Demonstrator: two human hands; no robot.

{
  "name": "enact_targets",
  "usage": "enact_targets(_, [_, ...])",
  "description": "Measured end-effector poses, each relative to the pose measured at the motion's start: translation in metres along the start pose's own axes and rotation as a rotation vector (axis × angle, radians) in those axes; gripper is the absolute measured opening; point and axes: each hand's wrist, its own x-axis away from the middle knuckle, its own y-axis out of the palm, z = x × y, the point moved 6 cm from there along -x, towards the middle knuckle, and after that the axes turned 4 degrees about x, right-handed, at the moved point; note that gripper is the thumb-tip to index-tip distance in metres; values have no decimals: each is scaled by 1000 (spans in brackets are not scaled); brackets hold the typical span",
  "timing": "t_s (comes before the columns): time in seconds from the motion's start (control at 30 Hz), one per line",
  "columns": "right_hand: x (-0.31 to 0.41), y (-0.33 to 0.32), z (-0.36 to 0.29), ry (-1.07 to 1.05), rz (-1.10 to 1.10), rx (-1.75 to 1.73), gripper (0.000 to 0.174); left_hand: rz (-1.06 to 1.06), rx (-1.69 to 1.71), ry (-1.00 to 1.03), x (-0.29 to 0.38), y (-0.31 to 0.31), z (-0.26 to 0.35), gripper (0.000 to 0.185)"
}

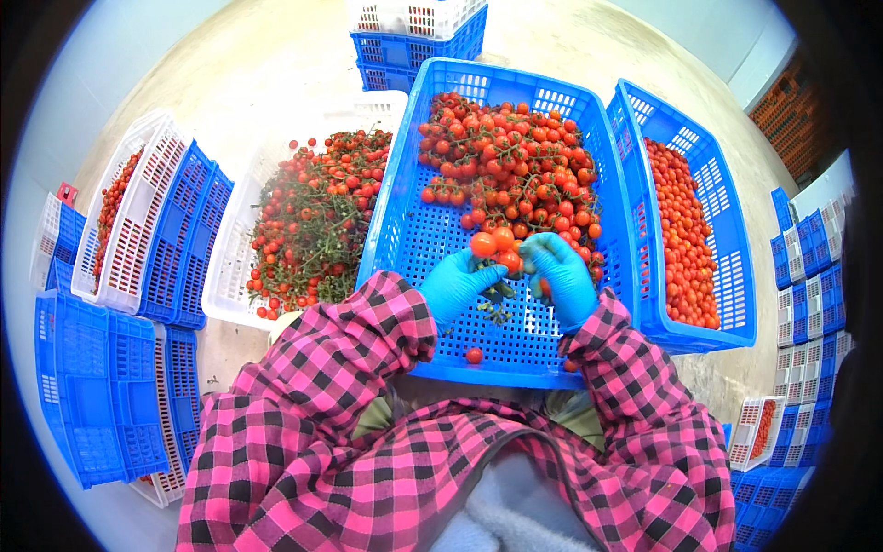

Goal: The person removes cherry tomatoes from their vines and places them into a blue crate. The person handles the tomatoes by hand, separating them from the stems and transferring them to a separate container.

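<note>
Both my hands wear blue gloves and are over the near part of a blue plastic crate [428, 200]. My left hand [455, 284] grips a small bunch of cherry tomatoes [493, 243] by its green stem, and a withered stem end hangs below it. My right hand [562, 279] is curled at the bunch's right side, its fingertips against the fruit. A red cherry tomato [545, 287] shows under its fingers, partly hidden by the glove. Beyond the hands, a heap of cherry tomatoes on the vine [510, 152] fills the crate's far part. One loose tomato [474, 355] lies on the crate's floor near me.
Left stands a white crate [231, 276] of green stems mixed with tomatoes [324, 214]. A blue crate [735, 276] at right holds loose cherry tomatoes [679, 234]. Stacked crates rise ahead [414, 48], at far left [103, 393] and along the right wall [810, 297].
</note>
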Motion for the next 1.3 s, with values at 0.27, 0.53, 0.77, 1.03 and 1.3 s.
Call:
enact_targets(0.27, [6, 12, 13, 211, -169, -91, 25, -115, 46, -81, 2, 4, -8, 28])
enact_targets(0.53, [4, 8, 11, 211, -240, -328, 25, -91, 275, -232, 5, -1, -5, 21])
enact_targets(0.77, [1, 12, 9, 51, -128, 261, 27, -13, -48, -235, 9, 0, -2, 26])
enact_targets(1.03, [-3, 9, 24, 285, -310, -350, 35, -253, 97, -363, 16, 11, 0, 27])
enact_targets(1.3, [4, 29, 22, 137, -427, -84, 36, -409, 125, -463, 26, 21, -2, 29])
